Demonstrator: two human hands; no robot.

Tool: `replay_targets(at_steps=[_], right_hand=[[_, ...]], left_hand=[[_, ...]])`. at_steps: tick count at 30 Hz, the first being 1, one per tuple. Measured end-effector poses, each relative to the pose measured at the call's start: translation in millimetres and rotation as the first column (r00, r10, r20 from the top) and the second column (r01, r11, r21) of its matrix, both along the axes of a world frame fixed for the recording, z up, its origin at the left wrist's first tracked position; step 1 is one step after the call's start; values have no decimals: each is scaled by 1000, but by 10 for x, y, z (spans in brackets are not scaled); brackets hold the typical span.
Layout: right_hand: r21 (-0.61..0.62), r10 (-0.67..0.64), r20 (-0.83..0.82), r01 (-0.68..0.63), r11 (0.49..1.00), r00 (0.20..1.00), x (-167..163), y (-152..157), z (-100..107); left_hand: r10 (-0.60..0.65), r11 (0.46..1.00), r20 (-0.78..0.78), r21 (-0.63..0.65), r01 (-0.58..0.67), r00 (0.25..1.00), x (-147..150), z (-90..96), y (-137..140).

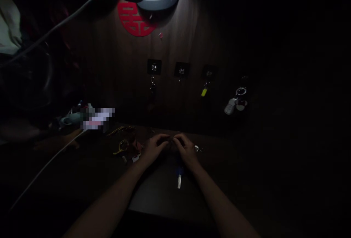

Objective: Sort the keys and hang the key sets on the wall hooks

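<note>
This dark spot is looking like a home. A white key fob [230, 107] and a yellow tag [204, 92] are hanging from wall hooks [154, 67], a red shape [137, 19] (round, with cut-outs) is brightening the brown wood [178, 48], and a blue-topped key [179, 181] is shining below.

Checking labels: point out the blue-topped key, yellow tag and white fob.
Blue-topped key [179, 181], head view: metal blade.
Yellow tag [204, 92], head view: middle of its face.
White fob [230, 107], head view: middle of its body.

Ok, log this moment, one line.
Left hand: curled, grip unclear; right hand: same; blue-headed silver key: below hands in view; bright-yellow rectangular tag: hanging
</note>
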State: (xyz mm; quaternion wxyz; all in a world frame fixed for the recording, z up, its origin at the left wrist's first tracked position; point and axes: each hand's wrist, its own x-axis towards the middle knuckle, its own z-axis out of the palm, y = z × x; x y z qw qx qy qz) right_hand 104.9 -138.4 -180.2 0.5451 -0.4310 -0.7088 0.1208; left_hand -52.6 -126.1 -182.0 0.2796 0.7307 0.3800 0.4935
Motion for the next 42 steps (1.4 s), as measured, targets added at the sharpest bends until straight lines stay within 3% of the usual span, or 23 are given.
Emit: replay_targets(at_steps=[6,12,22,28,33,42], right_hand=[[2,-4,171,4,1000,985,52,-14,5],[-68,19,282,0,998,959,85,-38,-5],[-156,77,228,-42,987,971,48,-68,37],[-255,67,43,-54,966,997,-1,-75,57],[-328,123,-147,-166,930,981,-40,-48,34],[-238,67,-264,-133,962,962,-14,-9,27]], left_hand=[[51,981,-76,191,-35,996,-37,-2,-4],[47,972,-101,235,-23,994,-39,-3,-13],[32,952,-182,304,25,983,-62,-70,32],[44,945,-195,327,23,980,-69,-17,-18],[28,936,-191,350,42,981,-85,-35,3],[-19,956,-199,284,76,980,-48,18,-70]])
